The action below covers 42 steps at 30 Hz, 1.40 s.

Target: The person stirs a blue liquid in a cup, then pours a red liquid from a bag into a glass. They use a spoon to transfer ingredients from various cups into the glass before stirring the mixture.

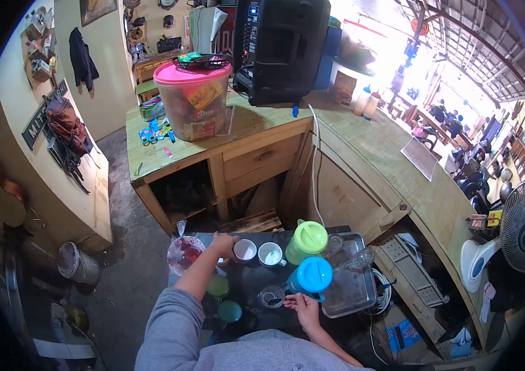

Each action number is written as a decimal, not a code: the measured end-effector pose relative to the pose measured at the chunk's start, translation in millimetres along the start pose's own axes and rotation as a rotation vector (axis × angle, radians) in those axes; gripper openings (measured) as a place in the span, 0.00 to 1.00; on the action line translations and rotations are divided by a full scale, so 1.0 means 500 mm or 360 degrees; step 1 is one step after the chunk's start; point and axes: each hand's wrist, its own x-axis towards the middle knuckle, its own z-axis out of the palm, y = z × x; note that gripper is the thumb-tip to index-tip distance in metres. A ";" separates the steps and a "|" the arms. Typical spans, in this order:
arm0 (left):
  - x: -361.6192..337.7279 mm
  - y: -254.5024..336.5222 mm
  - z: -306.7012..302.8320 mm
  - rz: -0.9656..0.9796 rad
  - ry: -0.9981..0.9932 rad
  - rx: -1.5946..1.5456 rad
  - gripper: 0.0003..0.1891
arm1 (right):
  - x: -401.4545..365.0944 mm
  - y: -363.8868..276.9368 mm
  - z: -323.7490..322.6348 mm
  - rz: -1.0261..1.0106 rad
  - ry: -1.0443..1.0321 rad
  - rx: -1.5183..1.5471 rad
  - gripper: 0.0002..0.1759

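My left hand (pixel 224 245) reaches to the far side of the dark table, right beside a white cup (pixel 244 250) with pale contents. Its fingertips are hidden, so its grip cannot be told. Another white cup (pixel 270 254) holds something whitish. My right hand (pixel 303 309) pinches the handle of a spoon (pixel 275 302) that dips into a clear glass (pixel 271 296). Just behind that hand stand a blue-lidded pitcher (pixel 314 276) and a green pitcher (pixel 307 242). Under my left forearm are a glass of yellow-green drink (pixel 218 285) and a glass of teal-green drink (pixel 229 311).
A bag with red contents (pixel 186 254) lies at the table's left end. A clear tray (pixel 349 297) with glassware sits at the right. Behind are a wooden counter (pixel 262 145), a pink-lidded tub (pixel 193 102) and a black speaker (pixel 282 49). A fan (pixel 522 226) stands far right.
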 end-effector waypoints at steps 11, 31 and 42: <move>0.041 -0.035 0.021 -0.0020 0.0005 -0.0470 0.45 | -0.016 0.001 -0.001 -0.0004 -0.0028 -0.0109 0.23; 0.049 -0.030 0.014 -0.0012 0.0424 -0.0830 0.42 | -0.042 -0.002 -0.001 -0.0402 -0.0003 -0.0226 0.19; -0.195 0.084 -0.126 0.0205 0.1056 -0.1224 0.41 | -0.019 -0.112 0.007 -0.0769 0.0332 0.0348 0.24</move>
